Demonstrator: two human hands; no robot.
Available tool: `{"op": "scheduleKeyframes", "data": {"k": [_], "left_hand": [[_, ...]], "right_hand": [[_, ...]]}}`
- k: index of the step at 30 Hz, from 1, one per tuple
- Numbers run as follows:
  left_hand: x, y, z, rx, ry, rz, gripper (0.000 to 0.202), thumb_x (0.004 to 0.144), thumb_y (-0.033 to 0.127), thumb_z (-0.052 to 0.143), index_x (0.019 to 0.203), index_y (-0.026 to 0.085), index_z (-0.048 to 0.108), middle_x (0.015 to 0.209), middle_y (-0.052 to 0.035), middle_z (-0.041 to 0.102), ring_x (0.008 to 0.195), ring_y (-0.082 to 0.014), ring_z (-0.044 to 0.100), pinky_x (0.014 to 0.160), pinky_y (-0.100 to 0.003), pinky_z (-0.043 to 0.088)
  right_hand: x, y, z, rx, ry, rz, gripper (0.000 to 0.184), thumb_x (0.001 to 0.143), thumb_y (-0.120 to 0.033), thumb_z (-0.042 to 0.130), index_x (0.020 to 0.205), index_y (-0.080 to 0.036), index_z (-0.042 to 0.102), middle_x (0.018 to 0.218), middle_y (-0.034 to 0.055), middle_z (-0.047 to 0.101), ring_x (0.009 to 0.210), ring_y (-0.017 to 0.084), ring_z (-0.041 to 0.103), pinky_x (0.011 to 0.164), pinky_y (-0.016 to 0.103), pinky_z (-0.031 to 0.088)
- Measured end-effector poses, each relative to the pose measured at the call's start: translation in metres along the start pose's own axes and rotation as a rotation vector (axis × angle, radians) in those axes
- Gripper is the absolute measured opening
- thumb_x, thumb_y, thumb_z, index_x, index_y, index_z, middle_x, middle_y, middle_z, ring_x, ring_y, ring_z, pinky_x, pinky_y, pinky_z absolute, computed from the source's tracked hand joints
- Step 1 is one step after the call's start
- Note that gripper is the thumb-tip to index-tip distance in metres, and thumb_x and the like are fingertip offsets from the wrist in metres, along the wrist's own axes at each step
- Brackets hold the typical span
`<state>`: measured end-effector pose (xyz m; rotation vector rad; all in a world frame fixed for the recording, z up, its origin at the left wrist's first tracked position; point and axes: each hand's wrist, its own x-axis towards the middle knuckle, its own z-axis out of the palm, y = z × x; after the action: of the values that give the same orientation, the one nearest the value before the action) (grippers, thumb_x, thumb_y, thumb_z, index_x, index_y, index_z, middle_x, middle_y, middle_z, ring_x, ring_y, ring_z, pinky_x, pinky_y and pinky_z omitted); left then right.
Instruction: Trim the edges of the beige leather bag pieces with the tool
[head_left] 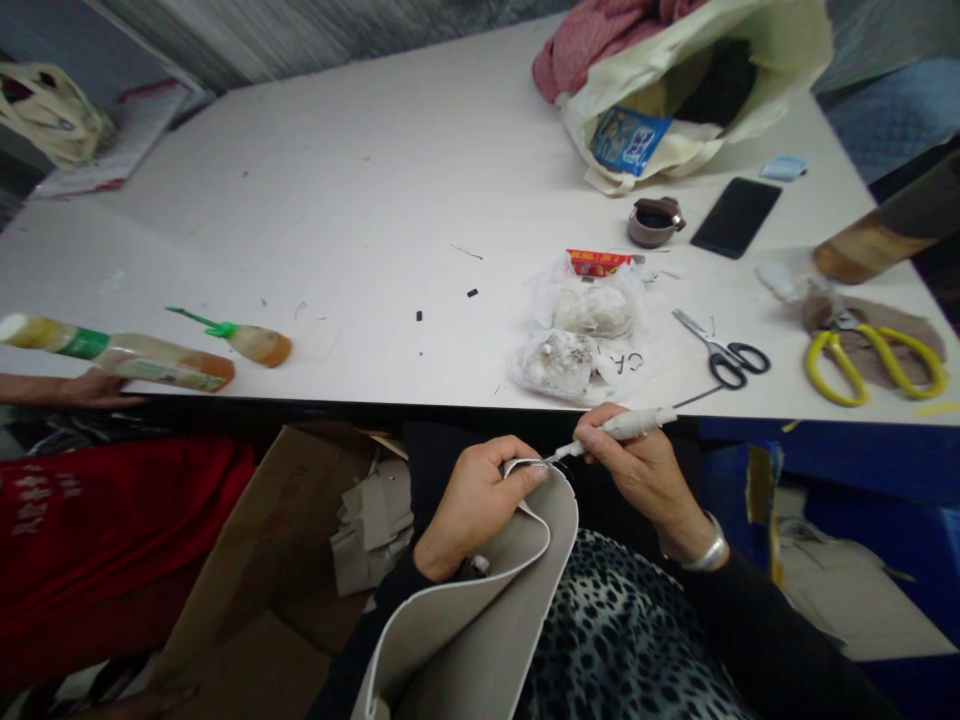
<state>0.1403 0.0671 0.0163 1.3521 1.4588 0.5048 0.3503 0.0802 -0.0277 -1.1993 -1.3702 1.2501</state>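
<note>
My left hand pinches the upper edge of a folded light-grey sheet, which curves down over my lap. Wrapped round a white pen-like tool is my right hand; its narrow tip meets the sheet's edge beside my left fingertips. A thin dark line, possibly a cord, runs from the tool's rear end toward black-handled scissors on the table. Just beyond my hands, a clear plastic bag with whitish lumps lies near the table's front edge. What exactly the tip touches is too small to tell.
The white table holds yellow-handled cutters, a phone, a watch, a cloth bag, a large bottle and, at left, two glue-like bottles. An open cardboard box stands below. Another person's hand rests at far left.
</note>
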Motion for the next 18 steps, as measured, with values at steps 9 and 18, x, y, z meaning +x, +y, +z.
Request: {"op": "scheduleKeyframes", "data": {"k": [9,18], "left_hand": [[0.003,-0.001,0.005,-0.020,-0.007,0.033,0.010,0.082,0.024,0.069,0.077,0.018,0.074,0.077,-0.0013,0.073,0.075,-0.0170,0.064,0.072,-0.027,0.046],[0.007,-0.006,0.002,-0.068,0.051,-0.013,0.011,0.076,0.025,0.070,0.071,0.017,0.075,0.071,-0.0019,0.071,0.070,-0.0166,0.062,0.068,-0.027,0.044]], "right_hand": [[0.004,-0.007,-0.004,-0.072,-0.072,-0.061,0.027,0.101,-0.039,0.064,0.082,-0.020,0.069,0.065,-0.0024,0.060,0.059,0.013,0.055,0.058,0.025,0.045],[-0.025,0.022,0.024,0.324,0.186,0.106,0.024,0.099,-0.039,0.070,0.085,-0.020,0.070,0.071,-0.0011,0.068,0.064,0.013,0.066,0.063,0.025,0.056]]}}
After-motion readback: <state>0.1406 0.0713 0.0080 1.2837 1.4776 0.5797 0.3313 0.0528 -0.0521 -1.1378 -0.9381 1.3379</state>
